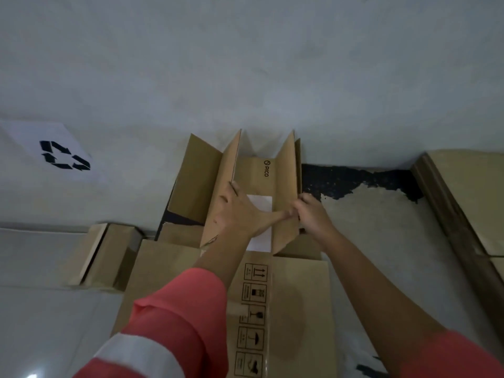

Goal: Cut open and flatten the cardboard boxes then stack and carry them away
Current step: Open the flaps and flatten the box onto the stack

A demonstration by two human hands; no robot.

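Box (pixel 256 175) gripped by left hand (pixel 240 214), right hand (pixel 313 214)

grey wall (pixel 245 50), pale tiled floor (pixel 41 323), dim light

2 upright flaps (pixel 218 200) fence a narrow channel in the open box (pixel 256 175); wall (pixel 272 64) just behind. Floor (pixel 381 227) free rightward to the flattened cardboard stack (pixel 463 200); small box (pixel 109 252) blocks left.

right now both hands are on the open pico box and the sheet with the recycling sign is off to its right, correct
Not quite. The head view shows the sheet with the recycling sign to the left of the PICO box, not to its right. The rest holds: the left hand and the right hand are both on the open box, at its upright flaps.
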